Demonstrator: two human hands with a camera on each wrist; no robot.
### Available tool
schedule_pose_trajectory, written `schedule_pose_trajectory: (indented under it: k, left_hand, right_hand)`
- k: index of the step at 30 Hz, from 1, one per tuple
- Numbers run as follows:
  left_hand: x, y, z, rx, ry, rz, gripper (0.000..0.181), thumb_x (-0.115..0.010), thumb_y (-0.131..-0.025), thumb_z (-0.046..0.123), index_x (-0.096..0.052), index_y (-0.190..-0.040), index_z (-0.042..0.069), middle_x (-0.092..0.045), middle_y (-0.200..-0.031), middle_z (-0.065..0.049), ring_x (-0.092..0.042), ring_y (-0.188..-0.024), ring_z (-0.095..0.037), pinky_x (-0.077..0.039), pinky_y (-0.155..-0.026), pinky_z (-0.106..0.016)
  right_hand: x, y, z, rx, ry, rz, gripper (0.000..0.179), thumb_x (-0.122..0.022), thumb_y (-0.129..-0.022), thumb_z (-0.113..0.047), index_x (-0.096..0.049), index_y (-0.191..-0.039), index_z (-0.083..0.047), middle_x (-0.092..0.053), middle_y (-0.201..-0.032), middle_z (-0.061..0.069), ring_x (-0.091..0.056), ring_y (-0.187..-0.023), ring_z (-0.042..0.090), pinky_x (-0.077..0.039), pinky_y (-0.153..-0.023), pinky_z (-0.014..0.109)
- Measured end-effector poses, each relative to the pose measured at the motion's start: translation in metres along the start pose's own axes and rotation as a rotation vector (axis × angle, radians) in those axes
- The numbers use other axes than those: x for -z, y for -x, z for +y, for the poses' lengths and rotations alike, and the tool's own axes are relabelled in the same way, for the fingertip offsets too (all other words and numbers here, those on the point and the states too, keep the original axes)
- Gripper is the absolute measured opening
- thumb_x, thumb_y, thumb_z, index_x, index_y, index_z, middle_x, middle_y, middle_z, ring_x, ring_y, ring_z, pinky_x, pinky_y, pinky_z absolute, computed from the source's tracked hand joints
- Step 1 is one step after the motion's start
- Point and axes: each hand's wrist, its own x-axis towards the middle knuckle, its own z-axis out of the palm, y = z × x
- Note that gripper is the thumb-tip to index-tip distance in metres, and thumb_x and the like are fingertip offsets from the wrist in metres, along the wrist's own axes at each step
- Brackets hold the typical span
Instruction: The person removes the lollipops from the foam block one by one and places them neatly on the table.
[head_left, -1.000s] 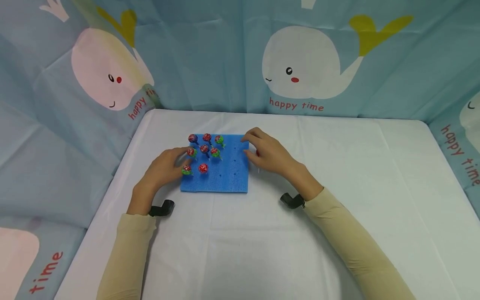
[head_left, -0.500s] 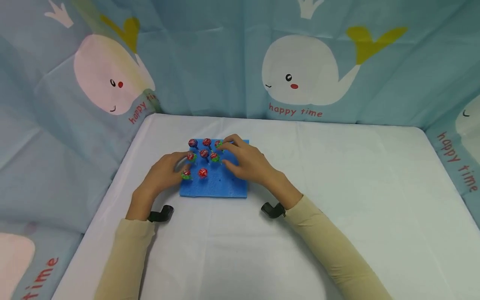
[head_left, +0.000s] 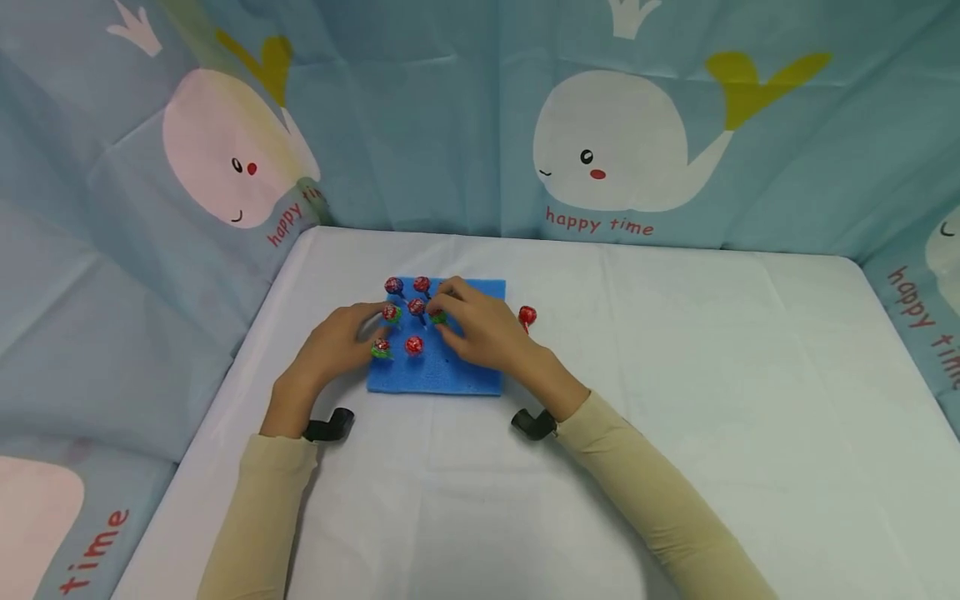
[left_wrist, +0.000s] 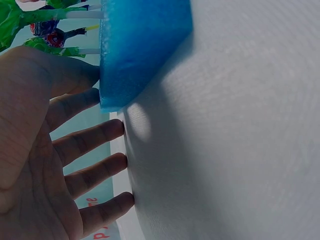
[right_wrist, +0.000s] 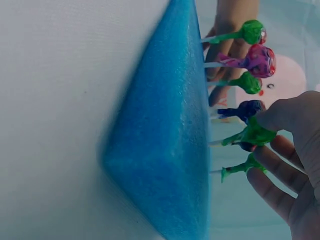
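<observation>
A blue foam board (head_left: 405, 379) carries several wrapped lollipops standing on their sticks, in rows toward its left side. My right hand (head_left: 483, 325) reaches over the board, with thumb and fingers around the wrapped head of a green lollipop (right_wrist: 254, 133). Its stick still meets the foam in the right wrist view. Another green lollipop (right_wrist: 245, 167) stands close to the lower fingertips. At the board's left edge rests my left hand (head_left: 337, 342), thumb and index finger touching the foam. The other left fingers (left_wrist: 95, 172) spread out straight, their tips at the white cloth.
A red lollipop (head_left: 527, 316) stands just right of the board, beyond my right hand. White cloth (head_left: 675, 375) covers the table, and a blue curtain printed with whales (head_left: 607, 142) hangs behind and at the sides.
My right hand has moved left from the board's right edge to the green lollipops, and its fingers have come together around one. The red lollipop on the right is uncovered. My left hand stays put.
</observation>
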Motion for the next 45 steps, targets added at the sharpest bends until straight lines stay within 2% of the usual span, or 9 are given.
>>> schedule_pose_trajectory:
  k: [10,21,30,35,38,45]
  left_hand:
    - [0.001,0.002,-0.002,-0.014,0.013,0.023,0.053,-0.061,-0.105,0.027,-0.054,-0.156,0.011,-0.056,-0.158,-0.020,-0.046,-0.151,-0.045,-0.035,-0.125,-0.068]
    - [0.006,-0.003,0.002,-0.004,-0.001,-0.005,0.055,-0.061,-0.106,0.031,-0.053,-0.156,0.011,-0.054,-0.159,-0.020,-0.044,-0.152,-0.045,-0.035,-0.125,-0.067]
    - [0.002,0.000,0.001,0.023,0.008,-0.019,0.056,-0.061,-0.105,0.029,-0.051,-0.156,0.009,-0.054,-0.159,-0.021,-0.043,-0.152,-0.046,-0.034,-0.125,-0.068]
    - [0.001,0.000,0.002,0.021,0.012,-0.022,0.056,-0.059,-0.106,0.029,-0.050,-0.157,0.009,-0.053,-0.160,-0.021,-0.043,-0.153,-0.046,-0.033,-0.126,-0.067]
    - [0.002,0.000,0.002,0.020,0.012,-0.019,0.055,-0.058,-0.107,0.029,-0.050,-0.157,0.009,-0.053,-0.160,-0.021,-0.042,-0.153,-0.047,-0.032,-0.126,-0.068]
    - [0.002,0.000,0.001,0.024,0.003,-0.026,0.056,-0.058,-0.106,0.030,-0.049,-0.158,0.009,-0.051,-0.161,-0.022,-0.041,-0.153,-0.048,-0.032,-0.126,-0.069]
  right_hand:
    - [-0.007,-0.002,-0.004,-0.008,0.030,0.037,0.022,-0.076,-0.098,-0.016,-0.074,-0.120,-0.011,-0.067,-0.124,0.007,-0.071,-0.102,0.019,-0.064,-0.085,0.032]
    - [-0.012,-0.001,-0.003,-0.014,-0.001,0.105,0.021,-0.076,-0.097,-0.010,-0.075,-0.118,-0.009,-0.067,-0.120,0.007,-0.071,-0.113,0.021,-0.064,-0.095,0.034]
    - [-0.013,0.002,-0.003,-0.010,-0.032,0.155,0.022,-0.076,-0.097,-0.008,-0.074,-0.119,-0.008,-0.067,-0.119,0.008,-0.071,-0.113,0.022,-0.063,-0.100,0.035]
    - [-0.008,0.010,-0.001,-0.019,-0.093,0.249,0.023,-0.076,-0.097,-0.008,-0.073,-0.120,-0.008,-0.066,-0.118,0.009,-0.074,-0.104,0.022,-0.064,-0.090,0.031]
    - [-0.002,0.014,0.000,-0.033,-0.152,0.292,0.023,-0.074,-0.099,-0.009,-0.072,-0.122,-0.006,-0.064,-0.120,0.010,-0.073,-0.102,0.024,-0.064,-0.088,0.030]
    - [0.008,0.024,0.006,-0.064,-0.153,0.302,0.023,-0.075,-0.099,-0.011,-0.071,-0.121,-0.004,-0.064,-0.115,0.011,-0.074,-0.102,0.026,-0.065,-0.087,0.031]
